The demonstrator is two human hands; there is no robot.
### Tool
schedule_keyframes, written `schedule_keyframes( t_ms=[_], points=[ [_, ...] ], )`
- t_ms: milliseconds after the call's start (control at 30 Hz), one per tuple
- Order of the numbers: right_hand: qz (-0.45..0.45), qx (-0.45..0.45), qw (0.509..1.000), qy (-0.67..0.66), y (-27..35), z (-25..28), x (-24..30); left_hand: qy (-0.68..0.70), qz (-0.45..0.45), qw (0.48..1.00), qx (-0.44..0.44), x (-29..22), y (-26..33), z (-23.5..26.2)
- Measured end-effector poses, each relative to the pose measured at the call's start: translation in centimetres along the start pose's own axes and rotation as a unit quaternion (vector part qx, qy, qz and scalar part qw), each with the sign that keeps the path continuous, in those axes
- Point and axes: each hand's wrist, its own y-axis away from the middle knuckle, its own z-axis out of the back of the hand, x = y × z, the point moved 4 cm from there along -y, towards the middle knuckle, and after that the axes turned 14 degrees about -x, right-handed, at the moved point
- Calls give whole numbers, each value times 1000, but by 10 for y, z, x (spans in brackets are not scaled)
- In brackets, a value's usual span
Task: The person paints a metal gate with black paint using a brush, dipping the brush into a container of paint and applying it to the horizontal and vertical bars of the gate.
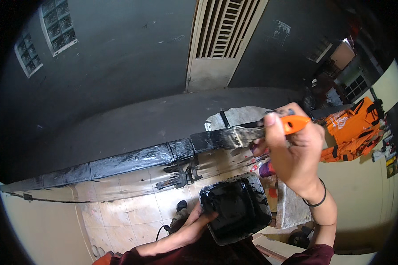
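My right hand [294, 154] is closed round a paintbrush [296, 123] with an orange handle and a paint-smeared metal band. The brush's dark bristles meet the top of a narrow ledge [132, 161], or come very close to it. Glossy wet-looking black covers the ledge left of the brush. Below it, my left hand [197, 224] grips the left side of a square paint tub [262, 194]. Black paint coats the tub's inside, and smears streak its walls. My left fingertips are partly hidden by the tub.
A black metal latch [181, 176] sticks out below the ledge. Orange clothing [347, 130] hangs at the right. Beyond stand a dark wall [128, 57] and a slatted pale door [210, 73]. Pale tiles [137, 216] cover the floor, with a grey-topped board [294, 205] beside the tub.
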Motion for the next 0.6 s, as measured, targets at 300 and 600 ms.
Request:
schedule_keyframes(
  t_ms=[300,600],
  points=[
    [5,15,999,39,-11,-8,-1,8,-3,999,31,8,-6,-4],
    [54,37,996,65,-34,0,1,-4,-8,999,31,12,-7,0]
  ],
)
